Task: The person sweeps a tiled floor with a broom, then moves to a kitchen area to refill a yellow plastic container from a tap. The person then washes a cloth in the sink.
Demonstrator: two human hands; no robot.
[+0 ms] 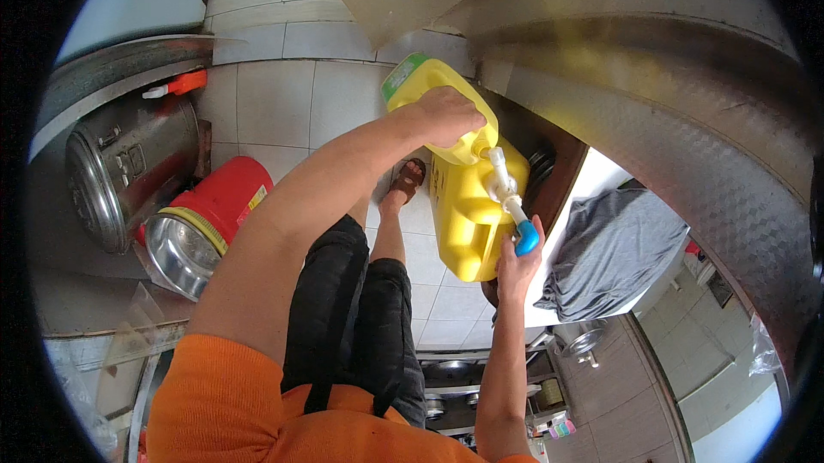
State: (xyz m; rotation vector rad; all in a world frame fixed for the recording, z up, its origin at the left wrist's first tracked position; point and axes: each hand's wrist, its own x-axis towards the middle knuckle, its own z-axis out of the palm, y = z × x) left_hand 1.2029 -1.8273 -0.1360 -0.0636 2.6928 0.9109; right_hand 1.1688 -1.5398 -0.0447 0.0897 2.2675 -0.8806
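Observation:
My left hand [450,117] is closed around the handle of a smaller yellow plastic jug [399,97] with a green label. That jug is tilted, its mouth at the outlet of a white plastic hand pump [497,167]. Below it stands a large yellow plastic jerrycan [454,218], and the pump is fitted at its neck. My right hand [520,267] is at the blue grip [527,238] of the pump, with the thumb and a finger around it. The liquid inside either container cannot be seen.
A lidded steel drum [148,167] and a red container with a steel inside [222,196] are at the left. An orange-red spray nozzle [180,83] lies above the drum. At the right, a grey cloth [618,250] covers a white surface beside the jerrycan. The floor is tiled [277,102].

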